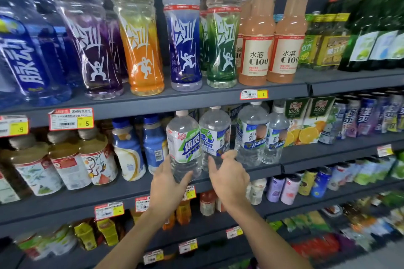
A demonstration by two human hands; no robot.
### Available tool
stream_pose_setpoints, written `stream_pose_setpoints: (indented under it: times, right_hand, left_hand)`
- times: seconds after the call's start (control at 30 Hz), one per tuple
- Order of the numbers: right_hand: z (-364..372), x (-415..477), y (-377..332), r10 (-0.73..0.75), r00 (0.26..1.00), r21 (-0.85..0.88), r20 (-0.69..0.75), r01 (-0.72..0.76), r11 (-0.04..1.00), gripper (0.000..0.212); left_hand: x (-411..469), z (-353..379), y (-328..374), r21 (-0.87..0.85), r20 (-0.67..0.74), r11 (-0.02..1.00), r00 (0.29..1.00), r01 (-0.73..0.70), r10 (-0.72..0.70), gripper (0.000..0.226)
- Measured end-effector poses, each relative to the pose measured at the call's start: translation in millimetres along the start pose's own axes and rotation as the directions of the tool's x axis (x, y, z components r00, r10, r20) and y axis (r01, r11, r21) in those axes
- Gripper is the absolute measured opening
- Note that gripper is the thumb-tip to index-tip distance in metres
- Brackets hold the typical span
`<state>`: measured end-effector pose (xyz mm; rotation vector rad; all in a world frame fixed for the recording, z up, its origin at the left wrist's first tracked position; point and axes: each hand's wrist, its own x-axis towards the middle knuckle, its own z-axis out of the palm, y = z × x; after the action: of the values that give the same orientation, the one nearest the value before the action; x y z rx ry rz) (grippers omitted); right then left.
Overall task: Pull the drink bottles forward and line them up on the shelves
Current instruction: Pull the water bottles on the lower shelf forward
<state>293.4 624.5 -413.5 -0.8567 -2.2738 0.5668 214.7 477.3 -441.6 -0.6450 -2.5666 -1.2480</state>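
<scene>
Blue bottle [21, 54] half off the left edge; lower-right packets [360, 223] a smeared, unreadable blur.

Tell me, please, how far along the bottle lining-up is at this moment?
Done: the top-shelf sports bottles stand in a row at the front edge. In hand: the left hand grips a clear green-labelled bottle at the middle shelf; the right hand hovers open beside it. Left: the blue-capped bottles look set further back.

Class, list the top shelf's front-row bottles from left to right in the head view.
Dark blue plastic bottle, purple-labelled clear bottle, orange-labelled clear bottle, blue-labelled clear bottle, green-labelled clear bottle, peach juice bottle, second peach juice bottle.
</scene>
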Motion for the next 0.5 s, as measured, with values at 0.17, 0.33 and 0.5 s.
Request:
stream_pose_setpoints:
  times: [0.17,0.33,0.5]
  right_hand:
    - [-1,1,17,0.008,1.0,0.065,-0.023,-0.006,0.998,0.041]
    - [-2,24,26,0.042,0.967,0.127,0.253,-0.076,0.989,0.092]
    - [-4,34,26,0.013,0.928,0.23,0.372,-0.105,0.967,0.071]
  left_hand:
    - [1,2,-5,0.003,0.021,1.0,1.0,0.023,-0.023,0.077]
    - [-3,5,1,-0.036,0.018,0.997,0.998,0.063,-0.062,0.081]
    - [-2,5,5,-0.053,0.06,0.997,0.996,0.063,-0.059,0.078]
